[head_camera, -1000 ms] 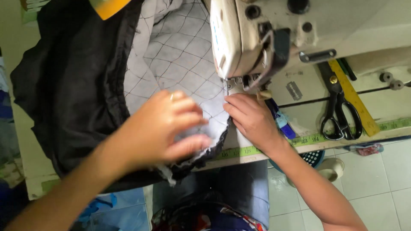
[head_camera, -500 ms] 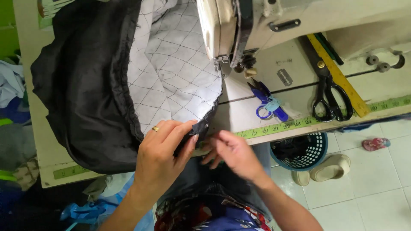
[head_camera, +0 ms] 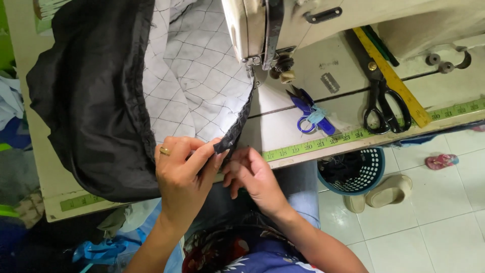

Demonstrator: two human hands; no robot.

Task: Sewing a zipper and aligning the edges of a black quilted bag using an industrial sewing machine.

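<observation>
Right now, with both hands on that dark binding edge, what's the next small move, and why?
Probably feed the dark binding edge back toward the presser foot. The left hand pinches its end at the table's front edge, the right hand beside it, clear of the foot.

Sewing workshop: industrial sewing machine [head_camera: 262, 30] on worktable [head_camera: 298, 126], scissors [head_camera: 384, 101], yellow ruler [head_camera: 391, 76], thread snips [head_camera: 308, 111], scrap basket [head_camera: 353, 172] right of hands.

I am wearing a thin gold band ring [head_camera: 165, 150] on my left hand [head_camera: 184, 174]; my right hand [head_camera: 255, 178] is carrying no jewellery, both forearms are showing bare, and a dark floral-print garment [head_camera: 237, 253] is covering my lap.
</observation>
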